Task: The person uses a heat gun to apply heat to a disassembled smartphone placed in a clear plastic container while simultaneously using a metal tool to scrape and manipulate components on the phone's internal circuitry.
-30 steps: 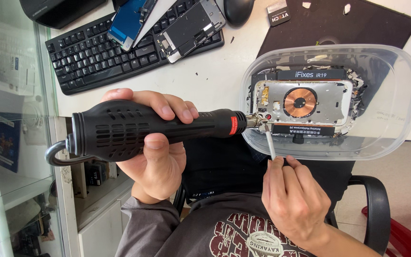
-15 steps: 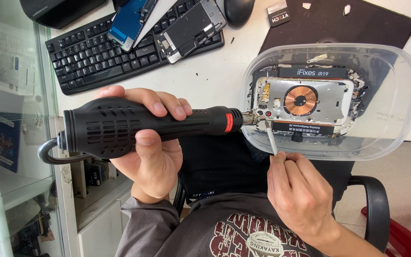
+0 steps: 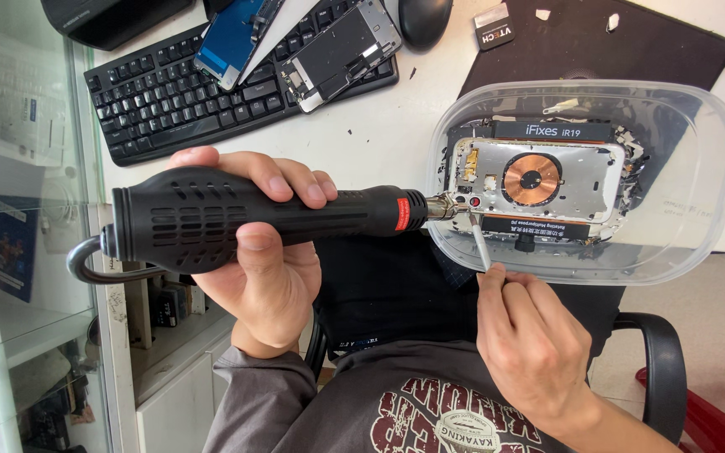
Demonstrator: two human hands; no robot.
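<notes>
My left hand (image 3: 266, 277) is wrapped around the black handle of a hot air gun (image 3: 211, 214). Its metal nozzle (image 3: 442, 205) points right at the left edge of an opened phone housing (image 3: 581, 180) with a copper coil. The housing sits in a black holder under a clear plastic bowl-shaped cover (image 3: 698, 210). My right hand (image 3: 530, 344) pinches a thin metal tool (image 3: 480, 243) whose tip reaches up to the housing's lower left corner, just beside the nozzle.
A black keyboard (image 3: 169, 92) lies at the top left with a blue phone screen (image 3: 228, 38) and a stripped phone frame (image 3: 341, 50) on it. A mouse (image 3: 424, 18) and a black mat (image 3: 614, 46) lie behind. A glass cabinet (image 3: 18, 210) stands left, a chair arm (image 3: 660, 361) lower right.
The hot air gun has slid slightly to the left in my left hand's grip. My right hand and the thin tool have stayed almost in place.
</notes>
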